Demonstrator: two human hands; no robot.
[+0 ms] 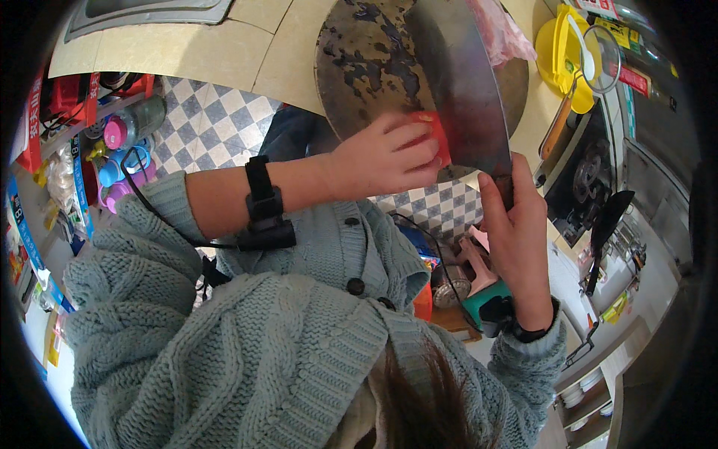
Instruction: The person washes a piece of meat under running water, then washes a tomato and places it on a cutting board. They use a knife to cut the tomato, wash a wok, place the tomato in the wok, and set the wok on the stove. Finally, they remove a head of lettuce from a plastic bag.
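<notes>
My right hand [516, 230] grips the handle of a cleaver [463, 84] whose broad metal blade is raised at a tilt over a round chopping board [359, 67]. Against the lower left part of the blade, my left hand [392, 154] presses a small red piece [437, 132], perhaps a cloth or sponge; its fingers hide part of it. Dark wet patches cover the board's surface. Behind the blade, at the top right of the board, lies a crumpled pink plastic bag [505, 33], partly hidden.
A metal sink [146, 19] is at the upper left. Right of the board are a yellow plastic basket [547, 47], a wood-handled strainer [558, 126] and a gas hob [583, 174]. A black pan or ladle [611, 219] lies further right. Shelves with bottles [126, 126] stand at left.
</notes>
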